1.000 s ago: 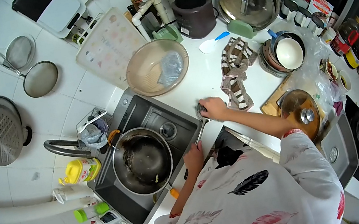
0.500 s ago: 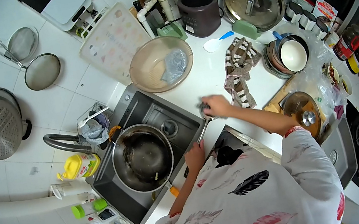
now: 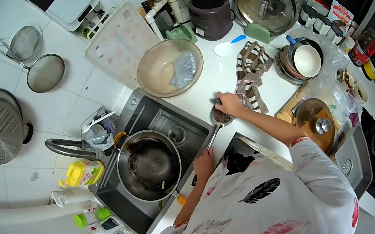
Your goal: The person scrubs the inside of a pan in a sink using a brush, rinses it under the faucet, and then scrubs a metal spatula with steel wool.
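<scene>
Head: two hands (image 3: 230,104), one ladle (image 3: 219,124), one probable scrubber (image 3: 216,102).

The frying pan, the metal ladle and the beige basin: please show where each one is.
Frying pan (image 3: 149,167), head view: inside bottom.
Metal ladle (image 3: 223,119), head view: its bowl.
Beige basin (image 3: 154,76), head view: bare inside.

The ladle (image 3: 219,121) is silver-grey. The pan (image 3: 149,164) has a dark grey interior with black and brownish patches; the sink (image 3: 194,127) is dark grey. The counter (image 3: 219,69) is white, the basin (image 3: 152,75) beige. The cloth (image 3: 248,73) carries brown-and-white stripes. The shirt (image 3: 235,219) is white, printed with black, grey and pinkish-red feathers. The detergent bottle (image 3: 76,174) is yellow.
</scene>
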`<state>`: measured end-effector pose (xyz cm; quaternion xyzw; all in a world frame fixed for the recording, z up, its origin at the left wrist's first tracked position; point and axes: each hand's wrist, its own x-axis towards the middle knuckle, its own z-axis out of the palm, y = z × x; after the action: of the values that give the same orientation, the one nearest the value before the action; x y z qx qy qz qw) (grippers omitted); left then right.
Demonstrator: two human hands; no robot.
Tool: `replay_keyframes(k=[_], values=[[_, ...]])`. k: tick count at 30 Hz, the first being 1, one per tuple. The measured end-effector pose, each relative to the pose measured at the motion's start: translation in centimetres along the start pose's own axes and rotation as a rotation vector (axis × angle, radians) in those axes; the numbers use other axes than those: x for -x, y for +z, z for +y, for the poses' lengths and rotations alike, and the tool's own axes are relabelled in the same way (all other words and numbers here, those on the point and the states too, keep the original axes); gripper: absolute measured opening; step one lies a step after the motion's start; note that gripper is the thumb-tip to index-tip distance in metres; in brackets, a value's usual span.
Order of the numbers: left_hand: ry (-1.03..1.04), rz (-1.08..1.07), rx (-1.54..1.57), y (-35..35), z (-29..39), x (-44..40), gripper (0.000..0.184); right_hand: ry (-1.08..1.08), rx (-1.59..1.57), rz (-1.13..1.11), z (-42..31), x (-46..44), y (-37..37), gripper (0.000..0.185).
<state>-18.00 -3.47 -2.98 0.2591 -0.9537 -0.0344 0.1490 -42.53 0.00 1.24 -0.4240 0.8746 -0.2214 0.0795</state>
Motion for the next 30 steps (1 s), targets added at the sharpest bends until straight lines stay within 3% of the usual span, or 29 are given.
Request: replay_keyframes(k=[2, 8, 10, 12, 18, 24, 30], values=[[0.024, 0.033, 0.001, 0.2, -0.2, 0.1, 0.037, -0.038, 0.033, 0.054, 0.3, -0.4, 1.0, 0.029], [-0.025, -0.017, -0.016, -0.1, 0.0, 0.0, 0.038, -0.357, -0.041, -0.074, -1.9, 1.9, -0.2, 0.031], [-0.012, 0.007, -0.012, -0.1, 0.0, 0.1, 0.038, -0.238, 0.030, -0.151, -0.5, 0.3, -0.2, 0.030], [-0.001, 0.035, -0.010, 0.0, 0.0, 0.0, 0.038, -0.093, 0.045, -0.084, 0.4, -1.1, 0.0, 0.028], [-0.013, -0.004, 0.032, -0.2, -0.2, 0.0, 0.038, -0.300, 0.001, -0.132, -2.3, 1.0, -0.1, 0.027], [-0.007, 0.017, 0.043, -0.1, -0.2, -0.1, 0.039, -0.027, -0.016, -0.041, 0.2, -0.8, 0.4, 0.030], [-0.021, -0.020, 0.062, -0.3, -0.3, -0.1, 0.039, -0.247, -0.048, -0.161, -2.2, 1.8, -0.2, 0.030]])
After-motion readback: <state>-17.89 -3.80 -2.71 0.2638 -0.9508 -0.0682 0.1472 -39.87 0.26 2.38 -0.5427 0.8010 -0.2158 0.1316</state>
